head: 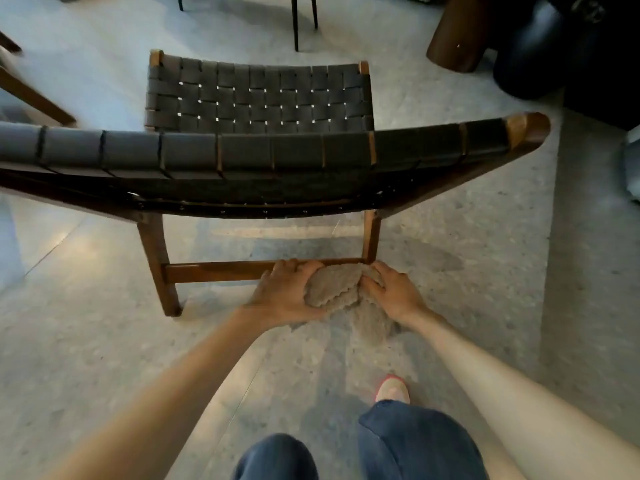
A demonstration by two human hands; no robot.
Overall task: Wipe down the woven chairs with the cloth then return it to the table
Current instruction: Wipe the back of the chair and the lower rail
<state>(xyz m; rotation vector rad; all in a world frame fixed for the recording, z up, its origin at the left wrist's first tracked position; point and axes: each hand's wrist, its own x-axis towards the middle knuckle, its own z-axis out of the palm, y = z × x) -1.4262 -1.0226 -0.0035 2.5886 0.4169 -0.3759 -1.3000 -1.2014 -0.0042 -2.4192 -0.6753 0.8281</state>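
Observation:
A woven chair (256,98) with dark straps and a brown wooden frame stands in front of me, seen from behind its backrest. Low down, a wooden rear crossbar (214,271) joins its back legs. A beige fluffy cloth (334,285) is bunched against the right end of that bar. My left hand (282,294) grips the cloth's left side, fingers curled over the bar. My right hand (393,292) holds the cloth's right side near the right back leg. Part of the cloth hangs below my hands.
Speckled grey floor lies all around. Another chair's wooden frame (31,95) shows at far left. Thin black legs (296,26) stand beyond the chair. A dark wooden block (457,32) and a black rounded object (533,50) sit at top right. My knees and one shoe (393,389) are below.

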